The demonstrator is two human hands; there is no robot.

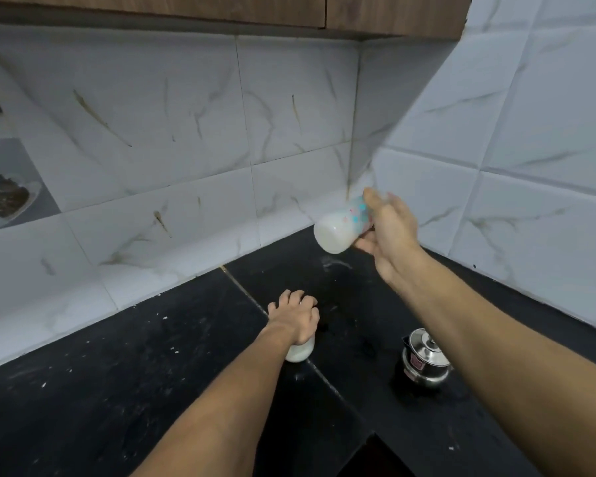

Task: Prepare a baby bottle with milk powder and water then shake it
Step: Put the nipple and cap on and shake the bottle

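counter (152,390): matt black stone | wall tiles (186,132): glossy marble-look | pot (425,359): shiny metal

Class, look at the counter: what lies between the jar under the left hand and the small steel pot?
In the head view, only bare black counter separates the jar from the lidded steel pot; a tile joint crosses it, and nothing else stands there.

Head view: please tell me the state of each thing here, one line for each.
Bottle: held in the air by the right hand, tilted with its base toward the camera, white milk inside.
Jar: upright on the counter, white contents, its top covered by the left hand.
Steel pot: upright on the counter, lid on, untouched.
Counter: dark, with white specks and a smear.
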